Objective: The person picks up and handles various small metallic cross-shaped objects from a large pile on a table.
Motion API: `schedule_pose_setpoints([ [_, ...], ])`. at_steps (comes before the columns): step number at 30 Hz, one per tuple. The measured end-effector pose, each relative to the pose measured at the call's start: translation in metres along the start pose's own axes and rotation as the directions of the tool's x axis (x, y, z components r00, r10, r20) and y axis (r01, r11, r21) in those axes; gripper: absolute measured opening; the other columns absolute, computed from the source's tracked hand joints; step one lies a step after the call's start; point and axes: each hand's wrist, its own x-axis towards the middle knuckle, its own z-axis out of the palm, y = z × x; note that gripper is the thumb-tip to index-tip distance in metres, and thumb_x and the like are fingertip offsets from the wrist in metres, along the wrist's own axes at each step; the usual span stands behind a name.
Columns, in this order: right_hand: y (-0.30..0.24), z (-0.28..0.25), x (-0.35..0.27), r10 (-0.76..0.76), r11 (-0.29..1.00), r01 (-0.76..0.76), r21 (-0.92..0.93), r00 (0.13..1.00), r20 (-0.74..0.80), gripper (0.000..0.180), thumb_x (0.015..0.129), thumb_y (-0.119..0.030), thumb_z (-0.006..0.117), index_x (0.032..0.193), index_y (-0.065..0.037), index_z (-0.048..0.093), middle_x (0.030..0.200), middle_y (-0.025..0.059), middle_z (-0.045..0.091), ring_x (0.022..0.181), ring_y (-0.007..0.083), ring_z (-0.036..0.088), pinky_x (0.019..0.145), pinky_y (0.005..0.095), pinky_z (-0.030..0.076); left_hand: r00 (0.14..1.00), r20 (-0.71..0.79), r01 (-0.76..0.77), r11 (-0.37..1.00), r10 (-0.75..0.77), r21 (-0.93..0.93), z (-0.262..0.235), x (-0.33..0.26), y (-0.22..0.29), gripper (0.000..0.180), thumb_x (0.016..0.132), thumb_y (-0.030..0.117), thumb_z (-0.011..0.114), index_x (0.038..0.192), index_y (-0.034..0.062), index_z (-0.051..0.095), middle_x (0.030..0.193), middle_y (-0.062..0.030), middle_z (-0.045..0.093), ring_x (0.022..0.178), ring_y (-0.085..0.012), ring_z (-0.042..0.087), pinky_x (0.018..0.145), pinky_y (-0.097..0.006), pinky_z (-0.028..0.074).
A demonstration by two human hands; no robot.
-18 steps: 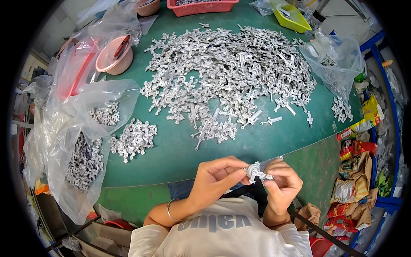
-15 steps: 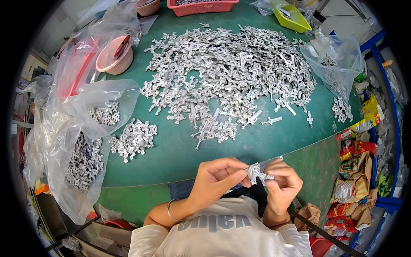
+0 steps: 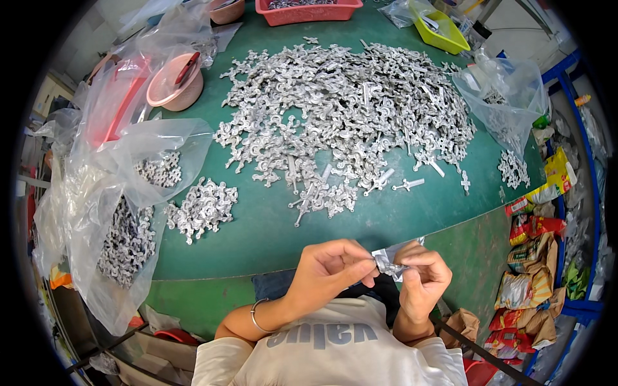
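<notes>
In front of my chest, beyond the near table edge, I hold a small silver metal casting (image 3: 389, 266) between both hands. My left hand (image 3: 336, 265) pinches its left end between thumb and fingers. The other end is in the thumb and fingers of my right hand (image 3: 423, 275). The fingertips partly hide the casting, which is tilted so that its outline is hard to read. A large heap of similar silver castings (image 3: 347, 109) covers the middle of the green table (image 3: 270, 231). Several longer, sword-like pieces lie at the heap's near edge.
At the left, a smaller pile of castings (image 3: 203, 209) lies beside clear plastic bags (image 3: 174, 138) holding more. Behind them stands a pink bowl (image 3: 174, 96). A red tray (image 3: 309, 14) and a yellow-green basket (image 3: 444, 35) stand at the back. Packets (image 3: 531, 286) fill the right-hand blue rack.
The casting has turned between my fingers, so its curved hook side no longer shows plainly. My right hand has shifted slightly. Both hands keep their pinch.
</notes>
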Motion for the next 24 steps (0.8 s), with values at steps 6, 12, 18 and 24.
schedule_pose_setpoints([
  [6, -0.003, 0.004, 0.001, 0.037, 0.999, -0.037, 0.031, 0.999, -0.012, 0.010, 0.078, -0.002, 0.059, 0.077, 0.006, 0.054, 0.070, 0.0130, 0.057, 0.062, 0.0172, 0.052, 0.056, 0.0274, 0.042, 1.000, 0.002, 0.015, 0.999, -0.015, 0.030, 0.000, -0.001, 0.000, 0.008, 0.084, 0.004, 0.053, 0.084, -0.0040, 0.054, 0.078, -0.0067, 0.056, 0.066, -0.0085, 0.053, 0.059, -0.021, 0.043],
  [12, -0.010, 0.002, -0.004, 0.164, 0.985, -0.165, 0.057, 0.986, 0.022, 0.015, 0.081, -0.001, 0.053, 0.068, 0.001, 0.046, 0.059, 0.0109, 0.054, 0.050, 0.0139, 0.049, 0.049, 0.0252, 0.038, 0.986, 0.111, 0.102, 0.981, -0.121, 0.166, -0.003, -0.004, 0.005, 0.018, 0.089, 0.011, 0.047, 0.075, -0.0002, 0.048, 0.068, -0.0022, 0.049, 0.058, -0.0048, 0.043, 0.051, -0.019, 0.034],
  [18, -0.012, 0.004, -0.004, 0.205, 0.969, -0.209, 0.133, 0.978, 0.042, 0.016, 0.084, -0.004, 0.049, 0.070, 0.000, 0.044, 0.059, 0.0105, 0.053, 0.050, 0.0135, 0.049, 0.049, 0.0257, 0.038, 0.972, 0.171, 0.164, 0.986, -0.162, 0.002, -0.001, -0.001, 0.005, 0.020, 0.091, 0.015, 0.042, 0.078, 0.0010, 0.044, 0.064, -0.0011, 0.044, 0.057, -0.0069, 0.041, 0.053, -0.021, 0.035],
  [24, -0.010, 0.006, -0.005, 0.188, 0.973, -0.192, 0.131, 0.981, 0.044, 0.015, 0.085, -0.005, 0.049, 0.072, 0.001, 0.044, 0.062, 0.0107, 0.053, 0.052, 0.0138, 0.050, 0.050, 0.0255, 0.039, 0.983, 0.163, 0.092, 0.996, -0.089, -0.008, -0.001, -0.001, 0.003, 0.018, 0.091, 0.015, 0.042, 0.081, 0.0009, 0.044, 0.068, -0.0015, 0.044, 0.060, -0.0078, 0.042, 0.055, -0.022, 0.036],
])
